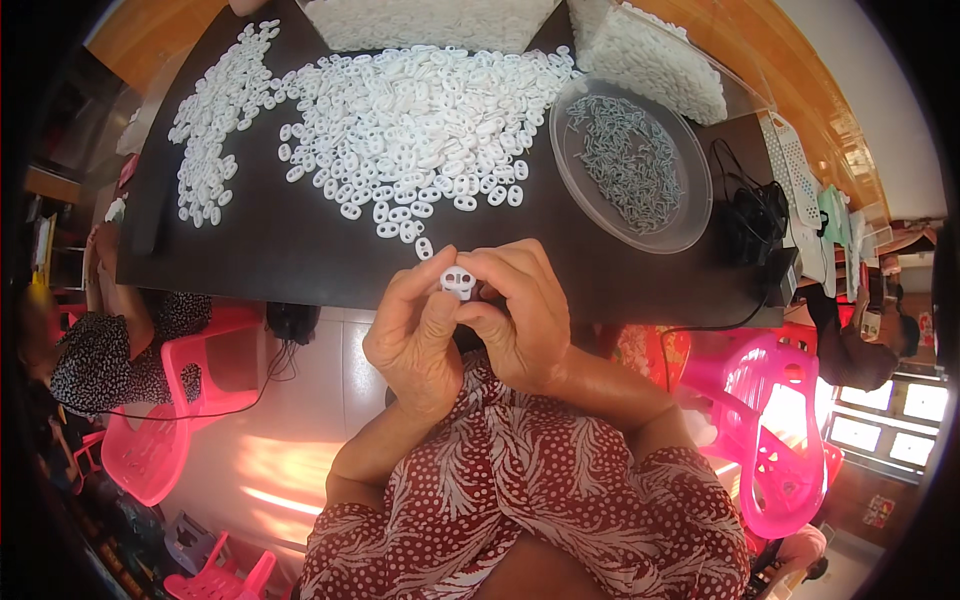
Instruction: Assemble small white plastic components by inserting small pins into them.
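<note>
Now, head view, one line for each thing:

Left hand (415, 335): it is up near the table edge, fingers bent in, pinching a small white piece from the left side.

Right hand (520, 315): it sits just beside the left hand and touches it, fingers curled, pinching the same piece from the right side.

Small white piece (458, 282): it has two round holes (like a tiny face) and sits between the fingertips of both hands, just off the near edge of the table.

Dark table (300, 250): it is long and dark, and it lies right past the hands.

Big white pile (420, 120): lots of the same little white pieces lie in a heap on the table, a few spilling toward the hands.

Smaller white pile (215, 120): more white pieces lie spread out at the left end of the table.

Clear round dish (680, 215): it sits on the table to the right and holds many tiny grey bits (625, 155).

Pink chairs (760, 440): plastic ones stand on the floor at both sides.

Another person (110, 345): they sit at the left in spotted clothes.
</note>
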Action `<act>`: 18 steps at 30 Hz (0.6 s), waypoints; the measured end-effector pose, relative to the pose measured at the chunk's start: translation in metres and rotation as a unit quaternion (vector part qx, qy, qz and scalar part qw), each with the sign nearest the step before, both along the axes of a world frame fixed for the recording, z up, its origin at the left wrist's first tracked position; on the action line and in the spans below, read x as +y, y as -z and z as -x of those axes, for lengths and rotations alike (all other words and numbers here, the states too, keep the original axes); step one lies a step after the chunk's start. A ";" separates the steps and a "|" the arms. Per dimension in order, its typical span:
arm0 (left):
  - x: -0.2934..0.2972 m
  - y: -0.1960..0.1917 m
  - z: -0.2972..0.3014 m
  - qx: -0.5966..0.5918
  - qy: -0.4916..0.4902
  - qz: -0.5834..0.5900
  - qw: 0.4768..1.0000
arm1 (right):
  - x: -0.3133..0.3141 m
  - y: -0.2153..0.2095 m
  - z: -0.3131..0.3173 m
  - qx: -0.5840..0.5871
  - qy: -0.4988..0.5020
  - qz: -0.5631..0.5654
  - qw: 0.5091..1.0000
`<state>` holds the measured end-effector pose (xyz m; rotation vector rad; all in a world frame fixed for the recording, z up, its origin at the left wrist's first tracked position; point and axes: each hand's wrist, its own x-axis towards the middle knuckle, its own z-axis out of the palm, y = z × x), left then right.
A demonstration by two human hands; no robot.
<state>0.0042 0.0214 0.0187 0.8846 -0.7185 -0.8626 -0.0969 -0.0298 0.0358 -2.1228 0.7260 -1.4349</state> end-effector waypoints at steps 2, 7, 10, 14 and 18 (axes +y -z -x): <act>0.001 0.001 0.000 0.018 0.010 -0.003 1.000 | -0.001 0.001 0.001 -0.005 0.001 0.007 1.000; 0.002 0.002 -0.003 -0.036 0.006 0.045 0.998 | -0.005 0.002 0.000 -0.009 -0.004 0.060 0.998; 0.000 0.001 0.001 -0.085 -0.032 0.053 0.994 | -0.006 0.006 0.000 -0.020 -0.006 0.067 0.998; 0.002 0.007 0.003 -0.091 -0.050 0.049 0.993 | -0.005 0.009 -0.004 -0.031 -0.001 0.080 0.996; 0.001 0.009 0.005 -0.092 -0.065 0.060 0.992 | -0.005 0.013 -0.006 -0.031 0.001 0.094 0.995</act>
